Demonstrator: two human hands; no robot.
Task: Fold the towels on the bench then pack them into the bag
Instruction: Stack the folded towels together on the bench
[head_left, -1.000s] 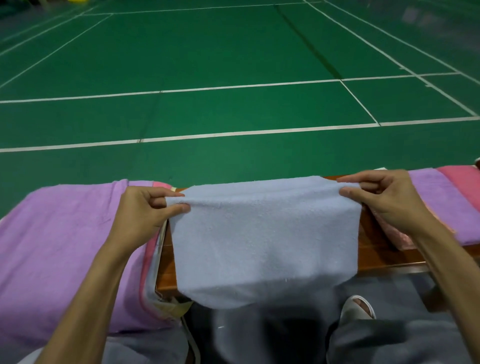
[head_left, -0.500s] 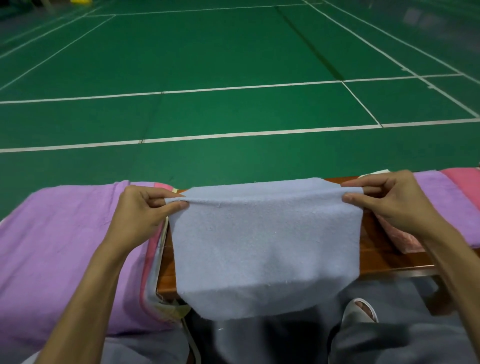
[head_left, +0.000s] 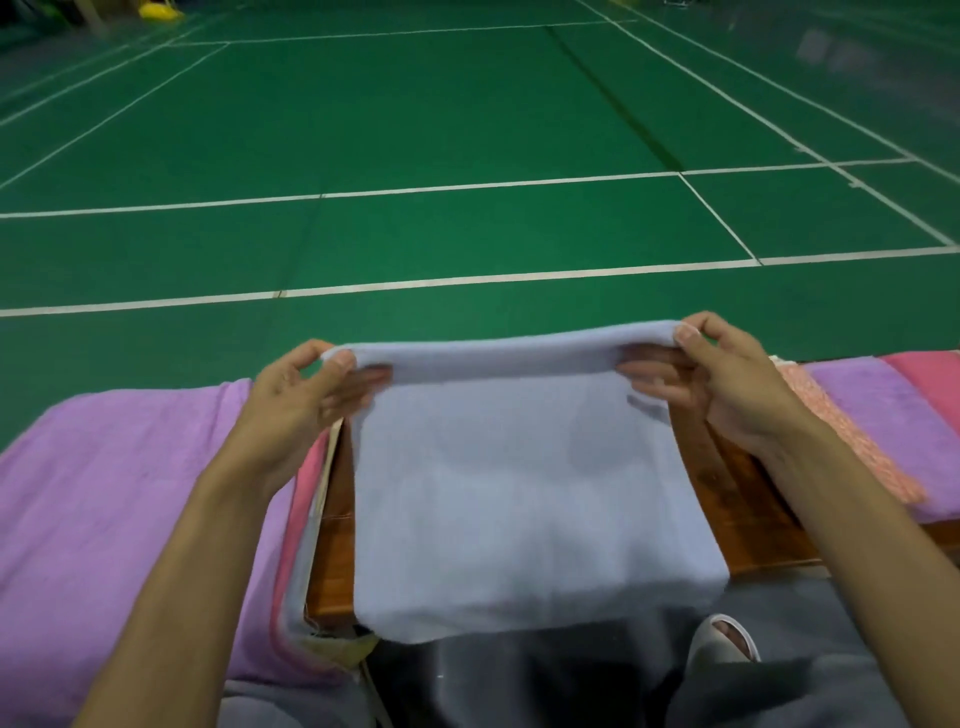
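A light blue towel (head_left: 519, 493) hangs in front of me over the wooden bench (head_left: 748, 514), its lower edge past the bench's near edge. My left hand (head_left: 296, 410) pinches its top left corner and my right hand (head_left: 727, 384) pinches its top right corner. The top edge is stretched between them and curls over toward me. On the left lies a stack with a purple towel (head_left: 104, 504) on top and a pink layer (head_left: 296, 519) under it. The bag cannot be made out for certain.
To the right on the bench lie a patterned pink cloth (head_left: 852, 447), a purple towel (head_left: 893, 415) and a pink towel (head_left: 930, 374). Beyond the bench spreads a green court floor (head_left: 467, 130) with white lines. My grey trousers and a light sandal (head_left: 727, 639) show below.
Both hands have lifted the blue towel's top edge higher and away from me, and the edge now rolls over. The towel's hanging part has flattened.
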